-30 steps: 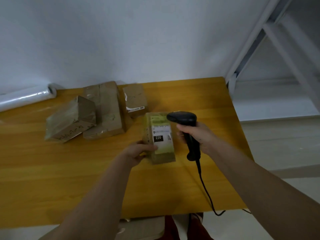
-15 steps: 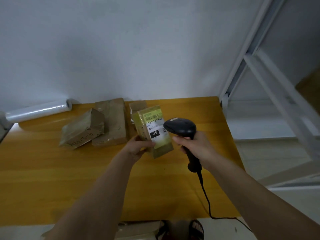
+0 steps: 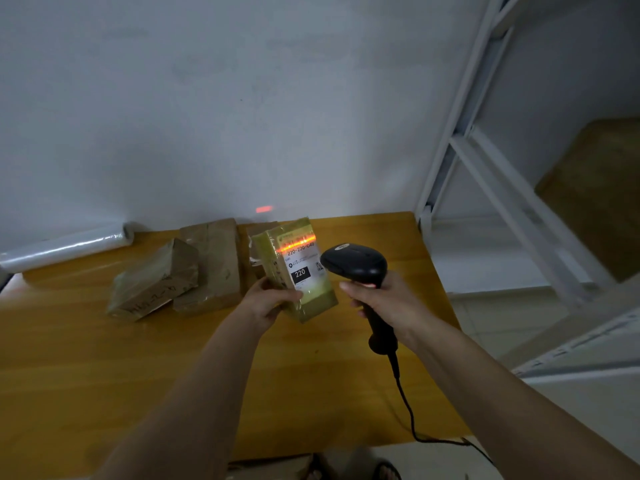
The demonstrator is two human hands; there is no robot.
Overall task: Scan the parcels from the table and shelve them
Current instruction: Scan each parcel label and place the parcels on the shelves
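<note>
My left hand (image 3: pixel 268 299) grips a small brown parcel (image 3: pixel 298 268) with a white label marked 220, tilted upright above the wooden table (image 3: pixel 104 375). My right hand (image 3: pixel 384 299) holds a black corded barcode scanner (image 3: pixel 356 266) by its handle, its head just right of the parcel. A red scan line glows across the top of the label, and a red spot shows on the wall behind. Three more brown parcels lie at the table's back: an angled one (image 3: pixel 152 282), a long one (image 3: pixel 211 265) and one (image 3: pixel 258 237) mostly hidden behind the held parcel.
A roll of clear wrap (image 3: pixel 65 245) lies along the wall at the back left. A white metal shelving rack (image 3: pixel 502 188) stands right of the table, with a brown box (image 3: pixel 595 192) on a shelf. The scanner cable (image 3: pixel 412 417) trails off the table's front edge.
The parcel was lifted off the table and tilted up toward the scanner. The red scan line has come on across its label.
</note>
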